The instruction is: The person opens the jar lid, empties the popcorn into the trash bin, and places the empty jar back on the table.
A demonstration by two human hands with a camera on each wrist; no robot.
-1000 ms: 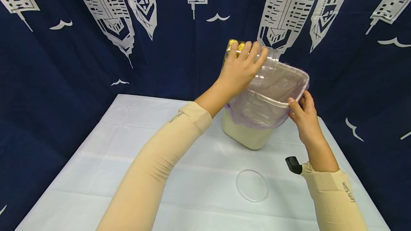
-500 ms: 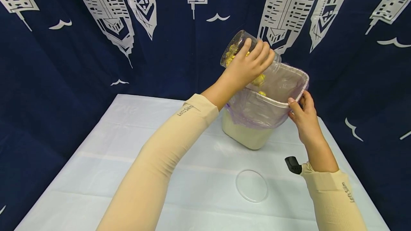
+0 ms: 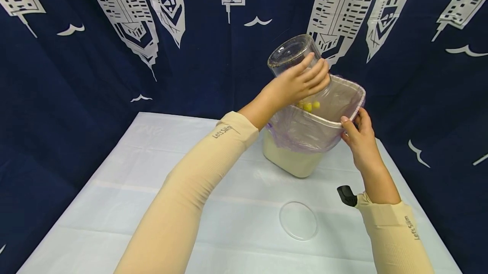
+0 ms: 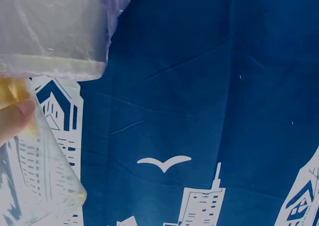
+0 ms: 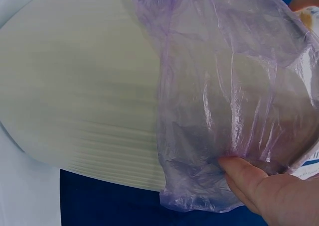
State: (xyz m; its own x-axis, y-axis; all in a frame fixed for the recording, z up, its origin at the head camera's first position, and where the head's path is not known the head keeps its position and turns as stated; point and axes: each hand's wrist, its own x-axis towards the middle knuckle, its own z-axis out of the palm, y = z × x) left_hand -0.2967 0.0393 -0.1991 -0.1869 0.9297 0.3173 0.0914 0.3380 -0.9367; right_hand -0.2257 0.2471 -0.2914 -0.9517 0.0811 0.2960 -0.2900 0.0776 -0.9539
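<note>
Jar, clear (image 3: 291,51): hanging base-up at a steep slant above the left side of the bin (image 3: 291,157), mouth pointing down into the opening. Grainy residue is clinging round the base edge.

Left hand (image 3: 301,79): gripping the jar's side, fingers wrapping round it.

Right hand (image 3: 360,136): pinching the bin's rim with its purple liner (image 3: 309,132) between thumb and fingers, at the right corner.

Yellow pieces (image 3: 308,107): showing by the jar's mouth, just inside the rim; whether they are resting or falling, one cannot tell.

Clear ring (image 3: 280,218): lying on the table (image 3: 95,223), nearer the viewer than the bin.

Handling, in judgement: emptying the jar is calling for a mouth kept wholly inside the rim, a steep slant, perhaps a light shake for residue, and a firm pinch keeping liner and bin from shifting.

Changes since half a second ago: the jar is standing more steeply; its base end, then holding yellow pieces, is now showing mostly clear. The right hand is keeping its place.
</note>
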